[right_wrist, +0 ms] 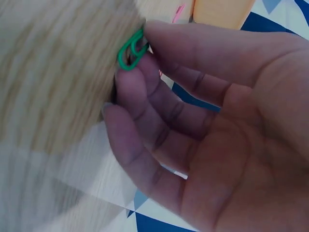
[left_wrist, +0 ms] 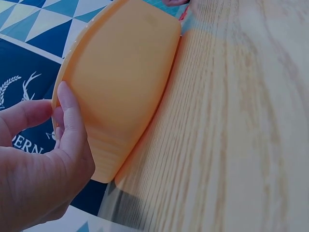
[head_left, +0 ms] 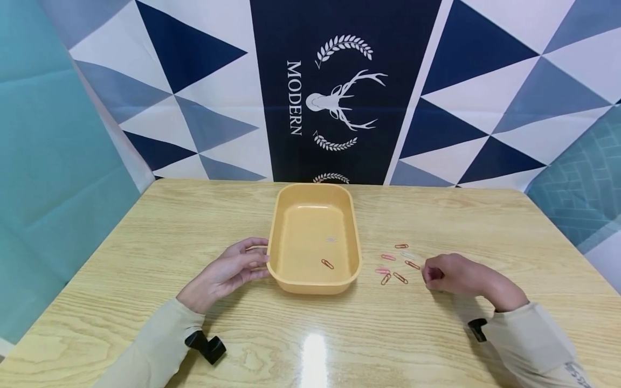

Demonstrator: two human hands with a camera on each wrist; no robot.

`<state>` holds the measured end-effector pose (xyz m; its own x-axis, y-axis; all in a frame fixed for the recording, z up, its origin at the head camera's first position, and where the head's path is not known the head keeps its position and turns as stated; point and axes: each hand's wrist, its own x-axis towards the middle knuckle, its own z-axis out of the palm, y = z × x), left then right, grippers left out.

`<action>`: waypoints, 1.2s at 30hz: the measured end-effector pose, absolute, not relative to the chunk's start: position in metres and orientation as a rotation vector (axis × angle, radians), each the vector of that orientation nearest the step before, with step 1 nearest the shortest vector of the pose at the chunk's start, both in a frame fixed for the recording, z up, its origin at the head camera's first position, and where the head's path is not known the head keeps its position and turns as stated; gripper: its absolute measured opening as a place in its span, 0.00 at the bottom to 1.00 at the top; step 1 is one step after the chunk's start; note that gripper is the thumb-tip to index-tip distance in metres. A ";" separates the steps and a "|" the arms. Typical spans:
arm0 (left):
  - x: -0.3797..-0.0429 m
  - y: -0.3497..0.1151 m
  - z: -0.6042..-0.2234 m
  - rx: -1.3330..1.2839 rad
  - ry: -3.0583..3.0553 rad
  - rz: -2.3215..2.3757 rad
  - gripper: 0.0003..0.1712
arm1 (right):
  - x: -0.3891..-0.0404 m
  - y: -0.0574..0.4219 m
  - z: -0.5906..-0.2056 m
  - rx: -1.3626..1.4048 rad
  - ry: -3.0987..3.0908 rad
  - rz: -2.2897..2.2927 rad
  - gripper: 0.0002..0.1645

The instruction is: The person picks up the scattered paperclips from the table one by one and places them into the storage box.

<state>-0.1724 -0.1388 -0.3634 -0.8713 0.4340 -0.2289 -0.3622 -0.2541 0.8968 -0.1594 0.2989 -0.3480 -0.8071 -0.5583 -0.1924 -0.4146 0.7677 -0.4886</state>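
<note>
A yellow-orange plastic tray (head_left: pixel 315 289) stands on the table, with a white paper clip (head_left: pixel 331 240) and a red paper clip (head_left: pixel 327 264) lying inside. At its left side, my left hand (head_left: pixel 233 272) holds the rim between thumb and fingers; the tray's outer wall (left_wrist: pixel 120 82) fills much of the left wrist view. My right hand (head_left: pixel 453 275) is low over the table, right of the loose clips. Its thumb and fingertips pinch a green paper clip (right_wrist: pixel 129 52), which the hand hides in the head view.
Between tray and right hand lie several loose paper clips: red ones such as this red clip (head_left: pixel 400 278), a pink clip (head_left: pixel 388 257) and a whitish clip (head_left: pixel 408 255). The wooden table (head_left: pixel 204 215) ends at a patterned cloth backdrop (head_left: pixel 349 108).
</note>
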 end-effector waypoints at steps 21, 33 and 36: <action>-0.177 -0.142 -0.368 0.099 1.505 2.163 0.27 | -0.174 0.245 -0.304 -0.391 2.733 -1.019 0.11; -0.175 -0.142 -0.368 0.098 1.501 2.160 0.26 | -0.194 0.161 -0.306 -0.445 2.540 -1.321 0.07; -0.175 -0.141 -0.367 0.097 1.495 2.162 0.26 | -0.196 0.153 -0.310 -0.449 2.520 -1.331 0.05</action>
